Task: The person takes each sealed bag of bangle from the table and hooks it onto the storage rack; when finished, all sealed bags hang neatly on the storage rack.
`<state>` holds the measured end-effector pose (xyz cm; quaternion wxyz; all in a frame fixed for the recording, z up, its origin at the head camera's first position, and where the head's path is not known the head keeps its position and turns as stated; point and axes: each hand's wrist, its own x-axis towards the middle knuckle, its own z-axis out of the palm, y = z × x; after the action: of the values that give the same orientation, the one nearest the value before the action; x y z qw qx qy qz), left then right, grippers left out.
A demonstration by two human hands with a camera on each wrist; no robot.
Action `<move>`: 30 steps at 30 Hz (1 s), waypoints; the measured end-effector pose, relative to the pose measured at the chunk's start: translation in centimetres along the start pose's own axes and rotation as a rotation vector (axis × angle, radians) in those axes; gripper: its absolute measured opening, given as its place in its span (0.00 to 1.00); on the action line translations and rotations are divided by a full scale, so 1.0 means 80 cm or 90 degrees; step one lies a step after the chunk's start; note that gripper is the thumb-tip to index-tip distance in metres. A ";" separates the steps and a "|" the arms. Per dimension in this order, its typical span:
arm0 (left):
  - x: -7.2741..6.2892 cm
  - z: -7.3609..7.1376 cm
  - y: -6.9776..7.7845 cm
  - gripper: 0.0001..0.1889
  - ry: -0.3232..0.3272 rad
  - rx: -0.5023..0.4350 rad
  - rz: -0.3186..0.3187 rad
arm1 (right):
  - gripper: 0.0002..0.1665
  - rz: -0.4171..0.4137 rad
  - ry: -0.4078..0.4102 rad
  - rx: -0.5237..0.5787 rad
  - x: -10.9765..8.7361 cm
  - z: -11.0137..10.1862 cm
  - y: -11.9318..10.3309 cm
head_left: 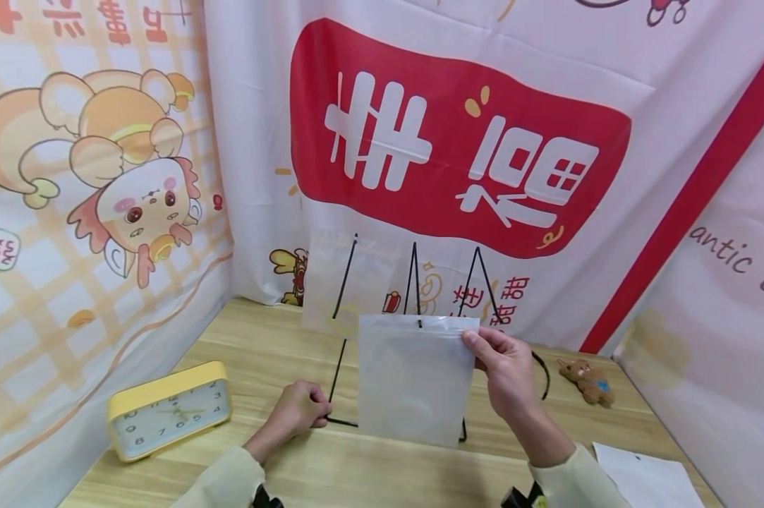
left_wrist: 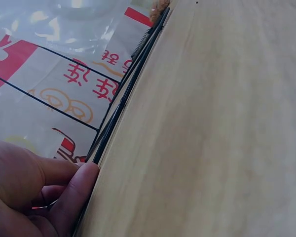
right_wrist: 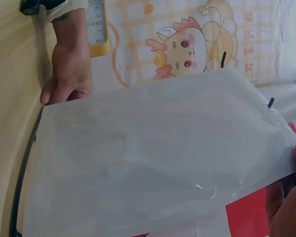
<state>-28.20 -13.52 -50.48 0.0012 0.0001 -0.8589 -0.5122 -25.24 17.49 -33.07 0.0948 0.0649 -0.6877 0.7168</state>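
A black wire rack (head_left: 336, 377) stands on the table, with several thin prongs rising in the head view. My left hand (head_left: 301, 407) pinches the front left corner of its base between thumb and fingers; the left wrist view shows the base rod (left_wrist: 119, 106) running away from the fingertips. A frosted zip bag (head_left: 415, 384) hangs flat at the rack's front, and a black prong tip (right_wrist: 271, 102) pokes out near its top edge. My right hand (head_left: 504, 363) pinches the bag's upper right corner. Behind, to the left, another frosted bag (head_left: 321, 282) hangs on the rack.
A yellow clock (head_left: 168, 409) stands at the left of the wooden table (head_left: 382, 480). At the right lie a small brown plush toy (head_left: 587, 382) and a white flat sheet or bag (head_left: 648, 476). Printed cloth (head_left: 255, 141) hangs close behind and on both sides.
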 end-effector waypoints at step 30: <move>0.004 0.001 -0.004 0.10 -0.007 -0.001 0.009 | 0.05 0.001 0.050 0.061 0.078 0.018 0.030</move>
<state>-28.50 -13.60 -50.79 0.0005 -0.0089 -0.8584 -0.5128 -31.92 16.25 -33.92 0.1178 0.0403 -0.6487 0.7508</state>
